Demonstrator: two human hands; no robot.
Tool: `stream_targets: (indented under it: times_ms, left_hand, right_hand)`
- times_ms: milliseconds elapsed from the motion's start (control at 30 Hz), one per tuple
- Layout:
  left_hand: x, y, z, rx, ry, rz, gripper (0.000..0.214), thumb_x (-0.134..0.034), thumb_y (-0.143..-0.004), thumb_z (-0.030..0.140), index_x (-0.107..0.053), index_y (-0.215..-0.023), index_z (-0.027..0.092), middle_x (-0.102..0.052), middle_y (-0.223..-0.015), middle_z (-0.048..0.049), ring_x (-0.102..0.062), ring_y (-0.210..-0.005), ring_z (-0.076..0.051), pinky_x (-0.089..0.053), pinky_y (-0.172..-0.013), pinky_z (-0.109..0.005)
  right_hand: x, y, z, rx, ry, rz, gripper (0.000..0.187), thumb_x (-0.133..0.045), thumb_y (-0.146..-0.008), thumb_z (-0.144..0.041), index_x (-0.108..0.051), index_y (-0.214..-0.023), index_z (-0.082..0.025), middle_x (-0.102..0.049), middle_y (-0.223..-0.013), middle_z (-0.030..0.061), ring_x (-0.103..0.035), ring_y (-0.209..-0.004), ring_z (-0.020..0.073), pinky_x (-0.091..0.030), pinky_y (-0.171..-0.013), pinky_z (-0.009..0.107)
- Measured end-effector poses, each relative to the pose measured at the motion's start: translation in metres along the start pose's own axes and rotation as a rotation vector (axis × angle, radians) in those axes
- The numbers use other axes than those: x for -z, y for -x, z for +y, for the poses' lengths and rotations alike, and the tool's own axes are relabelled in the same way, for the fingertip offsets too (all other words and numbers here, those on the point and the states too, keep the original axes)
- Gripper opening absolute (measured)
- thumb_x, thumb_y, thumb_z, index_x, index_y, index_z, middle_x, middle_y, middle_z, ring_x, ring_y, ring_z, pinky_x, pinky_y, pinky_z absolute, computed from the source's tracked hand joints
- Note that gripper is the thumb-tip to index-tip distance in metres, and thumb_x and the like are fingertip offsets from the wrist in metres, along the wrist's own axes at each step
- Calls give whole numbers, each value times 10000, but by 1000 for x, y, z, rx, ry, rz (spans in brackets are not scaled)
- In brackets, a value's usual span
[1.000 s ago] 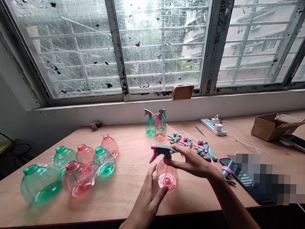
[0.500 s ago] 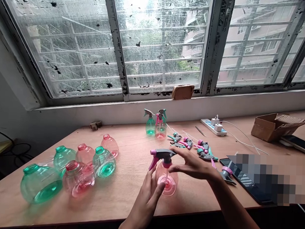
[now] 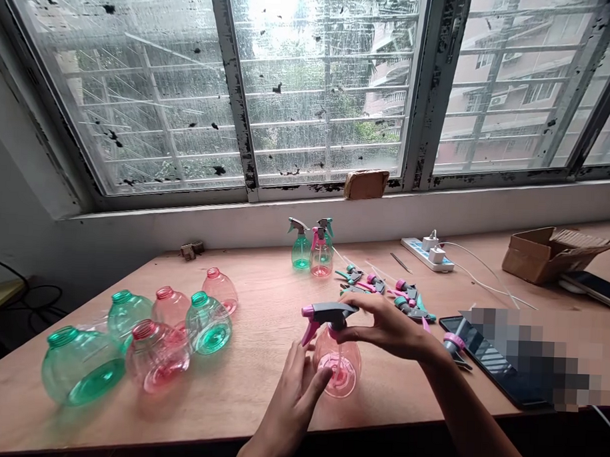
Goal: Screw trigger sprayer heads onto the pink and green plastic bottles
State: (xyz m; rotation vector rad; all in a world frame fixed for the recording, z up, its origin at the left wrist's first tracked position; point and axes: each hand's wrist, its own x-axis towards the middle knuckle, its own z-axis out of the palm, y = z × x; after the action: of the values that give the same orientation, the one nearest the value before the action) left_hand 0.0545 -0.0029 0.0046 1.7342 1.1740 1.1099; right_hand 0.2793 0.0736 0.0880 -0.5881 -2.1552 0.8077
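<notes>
A clear pink bottle [image 3: 349,365] stands close to the table's front edge. On its neck sits a grey and pink spray head [image 3: 327,314], its trigger toward the left and its tube reaching down inside. My left hand [image 3: 293,383] is curved around the bottle's left side, thumb at the front. From the right, my right hand [image 3: 381,330] grips the spray head near its collar between thumb and fingers, which partly hide the collar. Loose spray heads [image 3: 407,305] in pink, green and grey lie beyond my right hand.
To the left stand several open bottles, such as a green one [image 3: 82,371] and a pink one [image 3: 157,363]. Three bottles with spray heads [image 3: 301,252] stand near the wall. On the right are a dark tablet [image 3: 500,368], a power strip [image 3: 434,256] and a cardboard box [image 3: 544,257].
The spray head sits slightly lower and farther right, turned a little. The bottle has shifted slightly right and nearer. My right-hand fingers have bent more around the spray head.
</notes>
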Motion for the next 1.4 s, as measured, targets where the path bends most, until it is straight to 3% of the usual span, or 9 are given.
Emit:
stream_targets:
  times_ms: [133, 400, 500, 667, 800, 933, 1133, 1300, 1400]
  left_hand:
    - [0, 0, 0, 11, 60, -86, 625, -558, -1040, 508, -368, -1588, 278, -386, -1673, -84, -333, -1548, -307, -234, -1284, -442]
    - [0, 3, 0, 56, 13, 50, 739, -619, -958, 635, -399, -1543, 239, -620, -1412, -122, -530, -1380, -365, -391, -1186, -507]
    - [0, 4, 6, 17, 25, 68, 657, -547, -1004, 614, -437, -1546, 261, -531, -1548, -117, -455, -1459, -365, -326, -1241, -527]
    - [2, 4, 10, -60, -21, -59, 616, -569, -1031, 487, -408, -1587, 275, -362, -1692, -93, -235, -1593, -351, -210, -1307, -535]
    - [1, 4, -1, -53, -61, 5, 671, -706, -959, 456, -438, -1537, 247, -479, -1599, -150, -417, -1502, -378, -314, -1258, -556]
    - [-3, 5, -6, -21, -8, 52, 860, -810, -866, 480, -366, -1570, 265, -592, -1433, -127, -557, -1374, -368, -384, -1214, -548]
    - [-4, 8, 3, -53, 39, 4, 671, -561, -1017, 550, -373, -1594, 264, -363, -1682, -111, -241, -1585, -370, -173, -1309, -544]
    - [-4, 4, 0, 39, 193, -46, 782, -710, -941, 536, -337, -1571, 262, -563, -1523, -147, -508, -1436, -373, -408, -1194, -531]
    - [-4, 5, -1, 69, 204, -15, 867, -769, -895, 531, -295, -1574, 274, -607, -1449, -143, -581, -1357, -365, -458, -1148, -540]
  right_hand:
    - [0, -1, 1, 13, -21, 8, 219, -808, -894, -391, -722, -974, -207, -762, -934, 7, -691, -876, 189, -500, -814, 283]
    - [0, -2, -2, -24, -123, -43, 227, -796, -901, -392, -746, -1014, -201, -774, -972, 23, -703, -929, 205, -517, -858, 295]
    - [0, -2, -2, -29, -122, -43, 242, -796, -899, -405, -744, -1018, -200, -774, -992, 29, -704, -942, 211, -522, -867, 301]
    - [0, -2, -3, -49, -104, -51, 252, -795, -894, -427, -723, -985, -203, -763, -959, 20, -698, -927, 210, -525, -863, 299]
    - [0, -2, -4, -36, -89, -37, 253, -771, -919, -418, -733, -1038, -198, -764, -983, 33, -700, -938, 213, -521, -874, 308]
    - [0, -2, -5, -33, -109, -57, 247, -779, -912, -412, -726, -1027, -200, -760, -981, 27, -697, -935, 208, -523, -870, 303]
    - [-1, -3, -2, -49, -138, -70, 266, -783, -901, -438, -718, -1000, -199, -753, -964, 23, -691, -932, 212, -524, -870, 305]
    - [-2, -2, -3, -45, -109, -62, 254, -778, -908, -431, -719, -1016, -209, -758, -978, 22, -694, -929, 212, -528, -853, 306]
    - [-4, -1, -5, -26, -80, -63, 270, -778, -913, -417, -709, -1095, -229, -772, -1015, 24, -708, -967, 223, -540, -896, 329]
